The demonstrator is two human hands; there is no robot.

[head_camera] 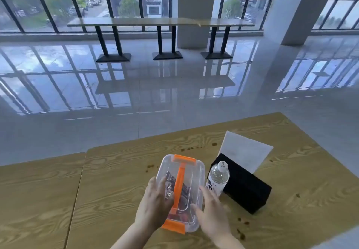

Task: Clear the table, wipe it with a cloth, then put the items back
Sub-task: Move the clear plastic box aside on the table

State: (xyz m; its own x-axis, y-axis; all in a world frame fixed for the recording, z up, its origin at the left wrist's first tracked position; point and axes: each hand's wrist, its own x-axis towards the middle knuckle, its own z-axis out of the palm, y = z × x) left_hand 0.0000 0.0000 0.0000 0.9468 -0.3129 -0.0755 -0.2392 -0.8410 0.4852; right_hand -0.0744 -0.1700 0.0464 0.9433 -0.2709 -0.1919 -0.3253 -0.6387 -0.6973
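Tall gridded windows (58,2) and a glossy tiled floor (174,93) fill the upper half of the frame, with a long table (155,22) standing against the glass. Across the bottom runs a wood-grain surface (120,180) dotted with small brown stains (241,233).

At lower centre, a clear plastic box (194,173) with an orange handle (178,184) and orange latches is held by both hands. The left hand (155,204) wraps over its left side. The right hand (211,210) grasps its right side, thumb on the lid. Dark contents show through the lid. Whether the box rests on the surface or is lifted off it cannot be told.

Just right of the box stands a water bottle (218,179), touching or nearly touching a black box (246,190). A white cloth (246,151) lies beyond that, toward the right of the frame.
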